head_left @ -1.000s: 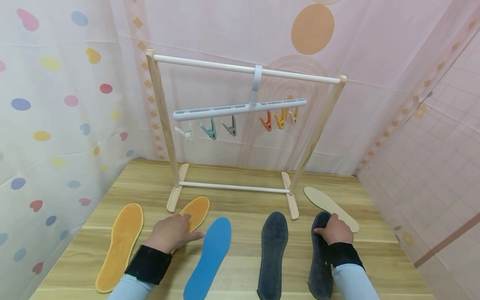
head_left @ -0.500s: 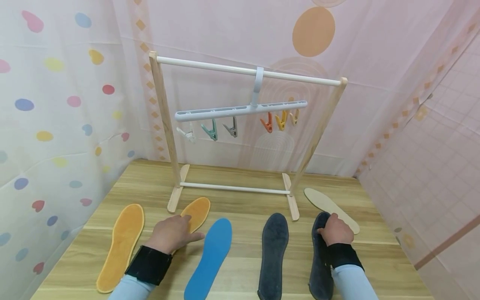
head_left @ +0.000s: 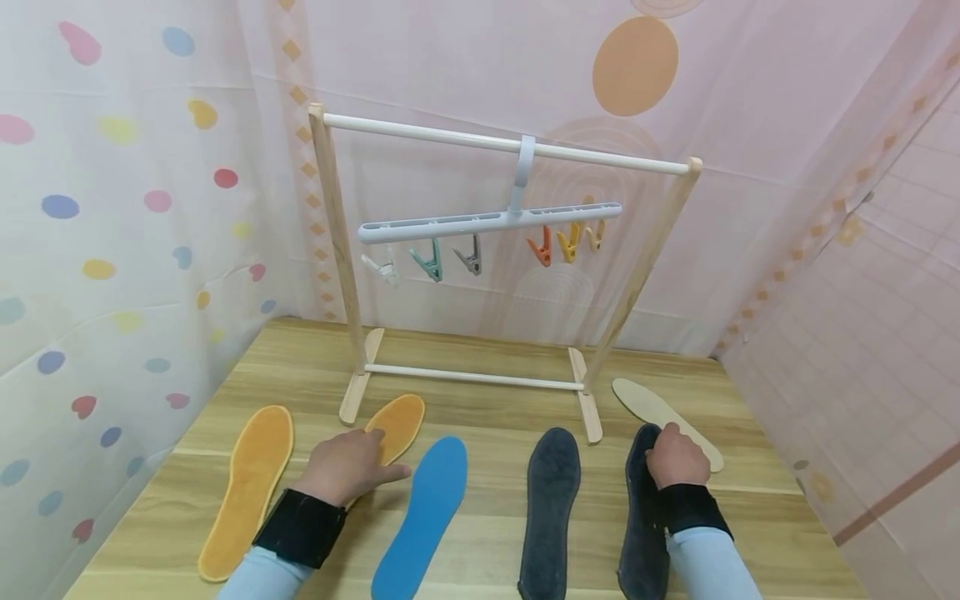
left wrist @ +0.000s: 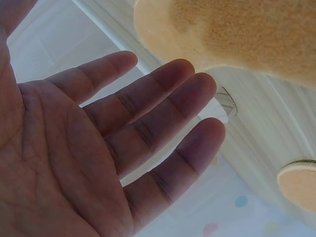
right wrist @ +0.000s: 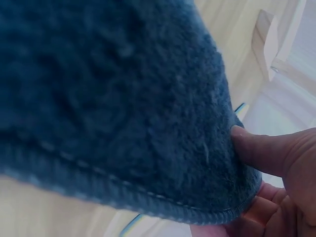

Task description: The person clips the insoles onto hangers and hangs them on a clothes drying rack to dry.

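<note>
My right hand (head_left: pixel 678 458) pinches the far end of a dark grey fleece insole (head_left: pixel 637 517) at the right. In the right wrist view the thumb (right wrist: pixel 256 148) lies on the fuzzy face of that insole and the fingers are under its stitched edge. My left hand (head_left: pixel 341 467) is over an orange insole (head_left: pixel 401 423), thumb spread to the side. The left wrist view shows its fingers (left wrist: pixel 158 143) nearly straight, with nothing held. A blue insole (head_left: pixel 423 517) lies just right of the left hand; another orange insole (head_left: pixel 251 483) lies to its left.
A wooden rack (head_left: pixel 337 217) stands at the back, with a pale grey hanger (head_left: pixel 487 222) on its white top rod. Several coloured clips (head_left: pixel 431 261) hang from the hanger. A second dark insole (head_left: pixel 551 517) and a cream insole (head_left: pixel 652 408) lie on the table.
The head view has shifted slightly, moving the scene a little rightward. The right thumb, visible across the dark insole earlier, is now drawn in closer to the hand. The left hand has barely moved.
</note>
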{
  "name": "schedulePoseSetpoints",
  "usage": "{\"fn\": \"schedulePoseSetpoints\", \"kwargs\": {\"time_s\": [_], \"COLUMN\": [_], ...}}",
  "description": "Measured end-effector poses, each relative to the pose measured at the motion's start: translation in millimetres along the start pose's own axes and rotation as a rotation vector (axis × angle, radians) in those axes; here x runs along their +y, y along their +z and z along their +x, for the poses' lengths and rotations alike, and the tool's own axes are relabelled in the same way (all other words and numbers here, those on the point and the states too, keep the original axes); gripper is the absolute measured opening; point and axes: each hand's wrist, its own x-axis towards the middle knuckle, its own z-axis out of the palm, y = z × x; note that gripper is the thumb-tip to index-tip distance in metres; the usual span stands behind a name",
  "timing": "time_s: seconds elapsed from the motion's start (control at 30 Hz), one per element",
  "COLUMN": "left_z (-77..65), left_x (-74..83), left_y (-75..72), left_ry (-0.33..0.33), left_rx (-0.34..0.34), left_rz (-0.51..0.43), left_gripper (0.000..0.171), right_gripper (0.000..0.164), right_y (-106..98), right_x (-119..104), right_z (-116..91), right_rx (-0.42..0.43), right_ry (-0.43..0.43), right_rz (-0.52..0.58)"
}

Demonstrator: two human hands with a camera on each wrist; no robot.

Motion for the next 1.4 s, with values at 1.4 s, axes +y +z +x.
{"fn": "schedulePoseSetpoints", "kwargs": {"time_s": [1.4], "left_z": [-0.5], "left_x": [-3.1], "left_y": [-2.8], "left_ry": [0.007], "left_rx": [0.022], "left_rz": [0.009], "left_gripper": [0.08], "right_gripper": [0.019], "right_y": [-38], "right_x": [-27], "right_z": [-2], "right_rx": [-0.034], "right_ry": [-0.087], "right_rz": [0.039]}}
